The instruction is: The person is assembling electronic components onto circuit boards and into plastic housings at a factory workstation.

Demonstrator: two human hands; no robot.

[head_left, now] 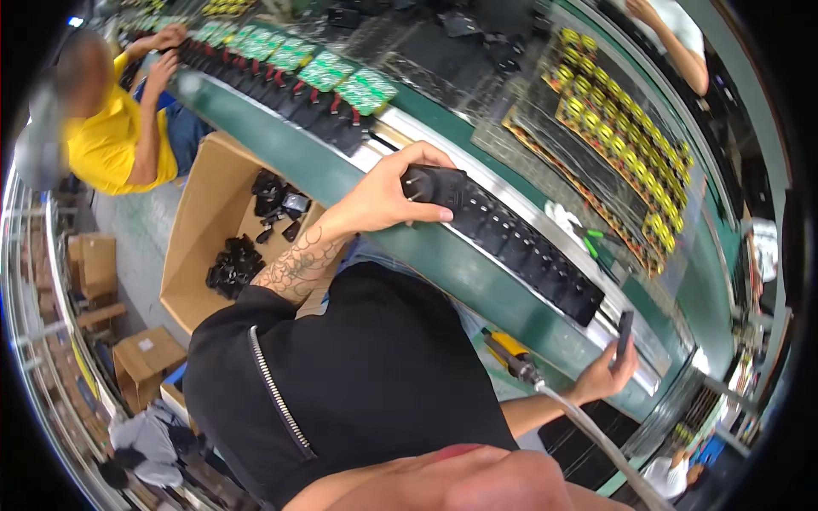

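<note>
Carton (189, 243) holds black parts (234, 266) while left hand (383, 194) grips black adapter (439, 187), right hand (608, 375) pinches dark strip (625, 332).

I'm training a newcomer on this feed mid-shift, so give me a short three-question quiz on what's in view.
1. Which hand grips the pronged black case?
2. True or false: the right hand is empty.
3. What colour are most of the parts in the open cardboard box? a) green b) yellow c) black

Key:
1. The left hand.
2. False; it holds a dark flat piece.
3. c
</note>
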